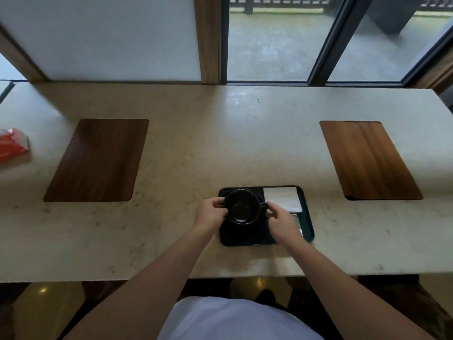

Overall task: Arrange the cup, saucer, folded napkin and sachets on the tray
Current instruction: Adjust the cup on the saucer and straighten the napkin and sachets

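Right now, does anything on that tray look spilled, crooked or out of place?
Nothing stands out. The black cup sits upright and empty on the dark tray, held by the left hand and right hand. The white napkin lies flat and square in the tray's far right corner. No spill shows.

Both arms are bare all the way up, no sleeves showing. White shirt (235, 320) at the bottom. Dark trousers (301, 298) below it.
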